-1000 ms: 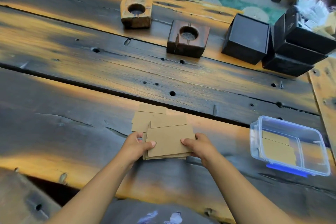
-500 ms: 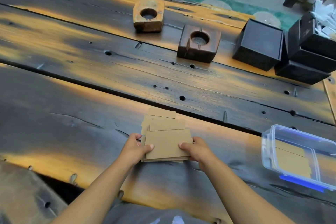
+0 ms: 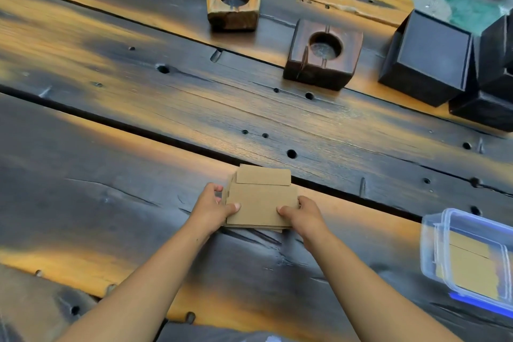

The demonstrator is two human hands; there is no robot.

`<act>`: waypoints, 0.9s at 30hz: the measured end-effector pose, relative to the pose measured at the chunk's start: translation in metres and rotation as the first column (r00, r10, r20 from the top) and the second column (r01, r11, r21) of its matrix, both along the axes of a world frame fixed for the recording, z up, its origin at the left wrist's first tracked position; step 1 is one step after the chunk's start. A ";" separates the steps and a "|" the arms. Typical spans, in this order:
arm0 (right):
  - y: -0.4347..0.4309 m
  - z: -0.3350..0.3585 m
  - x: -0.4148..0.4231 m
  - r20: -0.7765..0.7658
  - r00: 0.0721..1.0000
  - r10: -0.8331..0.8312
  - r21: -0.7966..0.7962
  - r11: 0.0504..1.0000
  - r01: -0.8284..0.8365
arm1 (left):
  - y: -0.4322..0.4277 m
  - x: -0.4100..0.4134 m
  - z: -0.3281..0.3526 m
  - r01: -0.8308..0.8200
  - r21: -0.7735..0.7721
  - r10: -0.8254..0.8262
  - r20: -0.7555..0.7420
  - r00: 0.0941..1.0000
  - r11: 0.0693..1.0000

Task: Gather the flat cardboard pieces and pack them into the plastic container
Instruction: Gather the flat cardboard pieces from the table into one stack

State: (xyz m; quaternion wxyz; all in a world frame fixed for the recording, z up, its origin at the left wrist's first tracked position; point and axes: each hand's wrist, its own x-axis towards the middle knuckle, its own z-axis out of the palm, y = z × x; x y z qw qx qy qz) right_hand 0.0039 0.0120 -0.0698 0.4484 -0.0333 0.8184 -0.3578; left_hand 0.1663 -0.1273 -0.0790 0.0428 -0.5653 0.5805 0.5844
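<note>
While the cards [image 3: 261,203] lie in a loose stack on the tabletop [image 3: 111,203], the head view shows the left hand [image 3: 212,207] and the right hand [image 3: 301,214] pressing in on the stack's two sides, thumbs on the top card, fingers curled partly shut against the edges. The step looks like squaring the stack before lifting it. To do it well, the person should push both sides in evenly and draw the upper cards back, since some jut past the far edge. The stack is nearly square, its slightly longer axis running away from the person, towards the gap between planks. The container [image 3: 441,244] sits well apart to the right, lid off, with some cardboard already lying flat inside.
</note>
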 end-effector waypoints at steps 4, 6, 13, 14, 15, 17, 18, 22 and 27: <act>-0.010 -0.012 -0.008 -0.008 0.999 0.053 0.071 0.996 -0.053 | -0.008 -0.008 -0.010 0.019 0.000 -0.019 0.011 1.000 1.000; -0.013 -0.017 -0.010 -0.004 0.998 0.066 0.100 0.993 -0.065 | -0.010 -0.009 -0.015 0.023 -0.005 -0.023 0.026 0.999 1.000; -0.014 -0.014 -0.016 0.009 0.996 0.090 0.085 0.992 -0.091 | -0.016 -0.007 -0.020 0.057 0.011 -0.058 0.080 0.995 0.998; -0.015 -0.013 -0.017 0.003 0.997 0.082 0.073 0.994 -0.082 | -0.016 -0.009 -0.019 0.052 -0.008 -0.051 0.101 0.994 0.999; -0.017 -0.012 -0.017 0.005 0.998 0.068 0.062 0.996 -0.068 | -0.014 -0.012 -0.018 0.054 -0.029 -0.050 0.129 0.990 0.998; -0.020 -0.010 -0.016 0.031 0.999 0.032 0.046 0.998 -0.033 | -0.011 -0.019 -0.015 0.061 -0.060 -0.050 0.171 0.984 0.996; -0.022 -0.009 -0.015 0.041 0.999 0.023 0.046 0.999 -0.025 | -0.010 -0.022 -0.013 0.056 -0.058 -0.045 0.178 0.983 0.997; -0.023 -0.001 -0.011 0.145 0.986 -0.086 0.056 0.995 0.079 | -0.006 -0.027 -0.007 0.002 0.003 -0.002 0.170 0.986 1.000; 0.001 0.015 -0.005 0.203 0.967 -0.153 0.033 0.988 0.149 | 0.008 -0.012 0.005 -0.055 0.131 0.046 0.073 0.996 0.990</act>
